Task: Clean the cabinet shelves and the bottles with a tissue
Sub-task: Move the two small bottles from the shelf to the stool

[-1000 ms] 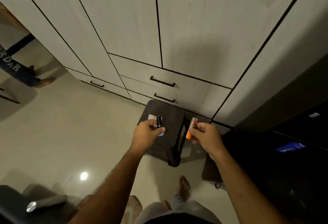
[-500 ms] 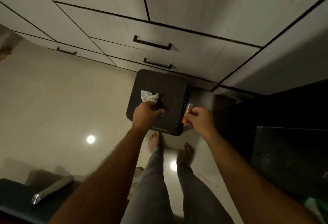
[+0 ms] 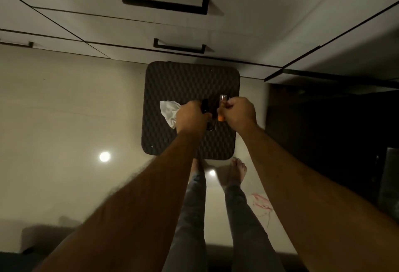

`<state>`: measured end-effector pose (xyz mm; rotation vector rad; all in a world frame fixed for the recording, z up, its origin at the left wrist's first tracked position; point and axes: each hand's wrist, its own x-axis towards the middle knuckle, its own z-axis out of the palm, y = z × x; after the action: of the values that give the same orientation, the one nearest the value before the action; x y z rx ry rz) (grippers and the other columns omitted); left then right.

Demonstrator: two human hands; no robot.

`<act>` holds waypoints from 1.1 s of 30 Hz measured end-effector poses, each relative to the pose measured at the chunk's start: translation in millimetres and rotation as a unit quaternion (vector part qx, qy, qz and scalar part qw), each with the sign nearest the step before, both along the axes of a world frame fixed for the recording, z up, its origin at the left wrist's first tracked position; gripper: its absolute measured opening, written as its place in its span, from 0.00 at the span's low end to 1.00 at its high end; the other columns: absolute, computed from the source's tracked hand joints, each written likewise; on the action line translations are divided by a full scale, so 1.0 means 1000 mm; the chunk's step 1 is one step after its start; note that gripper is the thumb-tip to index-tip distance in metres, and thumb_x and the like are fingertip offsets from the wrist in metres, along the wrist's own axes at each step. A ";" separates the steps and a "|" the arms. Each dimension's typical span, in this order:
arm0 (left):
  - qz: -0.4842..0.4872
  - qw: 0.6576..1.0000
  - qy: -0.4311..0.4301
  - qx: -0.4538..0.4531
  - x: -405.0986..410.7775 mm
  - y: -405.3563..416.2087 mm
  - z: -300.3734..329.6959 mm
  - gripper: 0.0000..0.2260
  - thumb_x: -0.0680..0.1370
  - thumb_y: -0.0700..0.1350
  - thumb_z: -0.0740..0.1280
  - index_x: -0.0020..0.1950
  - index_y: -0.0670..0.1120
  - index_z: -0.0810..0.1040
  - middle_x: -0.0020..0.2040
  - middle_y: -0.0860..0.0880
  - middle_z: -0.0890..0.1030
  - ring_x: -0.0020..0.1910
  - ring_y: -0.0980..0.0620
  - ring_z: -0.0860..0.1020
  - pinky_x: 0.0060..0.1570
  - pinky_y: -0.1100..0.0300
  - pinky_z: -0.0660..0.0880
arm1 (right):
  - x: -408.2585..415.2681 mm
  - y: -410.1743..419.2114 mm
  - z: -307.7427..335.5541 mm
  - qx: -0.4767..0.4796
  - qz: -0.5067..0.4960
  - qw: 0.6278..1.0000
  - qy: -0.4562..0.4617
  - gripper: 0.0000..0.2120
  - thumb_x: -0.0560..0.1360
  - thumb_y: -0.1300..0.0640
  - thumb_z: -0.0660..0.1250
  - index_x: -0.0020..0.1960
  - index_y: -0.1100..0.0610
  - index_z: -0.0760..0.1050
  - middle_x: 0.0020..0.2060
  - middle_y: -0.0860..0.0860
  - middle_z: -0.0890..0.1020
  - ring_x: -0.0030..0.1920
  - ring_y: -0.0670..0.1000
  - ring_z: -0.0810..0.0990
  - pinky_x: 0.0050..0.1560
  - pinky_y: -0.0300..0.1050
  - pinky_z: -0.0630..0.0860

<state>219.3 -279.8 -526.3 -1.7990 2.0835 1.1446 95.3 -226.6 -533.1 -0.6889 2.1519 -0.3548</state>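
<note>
left hand (image 3: 191, 116) over stool (image 3: 172, 82) centre, fist round dark bottle (image 3: 204, 106) plus white tissue (image 3: 170, 112) sticking out left | right hand (image 3: 238, 111) beside it, pinching orange bottle (image 3: 222, 107) | drawers (image 3: 129, 23) behind stool

Your forearms are bare, no sleeves in sight, and nothing shows on your left hand (image 3: 190, 118) or right hand (image 3: 239, 112). You're wearing grey fitted trousers (image 3: 192, 217). Your feet (image 3: 236, 170) are bare.
</note>
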 end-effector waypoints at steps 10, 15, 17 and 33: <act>-0.038 0.998 -0.045 -0.025 -0.003 -0.015 -0.026 0.15 0.75 0.48 0.71 0.58 0.43 0.78 0.53 0.43 0.81 0.52 0.45 0.79 0.47 0.53 0.76 | 0.011 -0.025 -0.024 0.066 -0.005 0.996 0.052 0.12 0.73 0.48 0.72 0.48 0.56 0.81 0.43 0.54 0.82 0.42 0.54 0.80 0.36 0.42 0.68; -0.042 0.998 -0.040 -0.037 -0.001 -0.015 -0.028 0.17 0.74 0.49 0.72 0.59 0.42 0.76 0.54 0.43 0.81 0.53 0.44 0.79 0.47 0.52 0.76 | 0.017 -0.026 -0.024 0.077 0.006 0.994 0.082 0.15 0.72 0.48 0.73 0.52 0.57 0.80 0.47 0.55 0.82 0.47 0.56 0.81 0.40 0.43 0.71; -0.041 0.998 -0.032 -0.041 0.001 -0.015 -0.028 0.18 0.74 0.49 0.72 0.60 0.43 0.76 0.54 0.44 0.81 0.53 0.45 0.79 0.49 0.51 0.78 | 0.017 -0.026 -0.024 0.072 0.005 0.994 0.087 0.15 0.72 0.49 0.74 0.54 0.57 0.79 0.48 0.55 0.82 0.48 0.56 0.81 0.42 0.44 0.73; -0.072 0.994 -0.059 -0.064 0.077 -0.020 -0.009 0.26 0.74 0.54 0.71 0.70 0.51 0.70 0.66 0.42 0.70 0.60 0.42 0.73 0.52 0.50 0.75 | 0.058 -0.010 0.002 -0.036 0.040 0.997 0.054 0.04 0.77 0.55 0.68 0.49 0.54 0.79 0.47 0.51 0.82 0.48 0.51 0.80 0.46 0.43 0.77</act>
<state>295.9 -299.5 -535.1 -1.6912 2.2210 0.8658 153.5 -236.3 -530.8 -0.8499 2.2152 -0.3598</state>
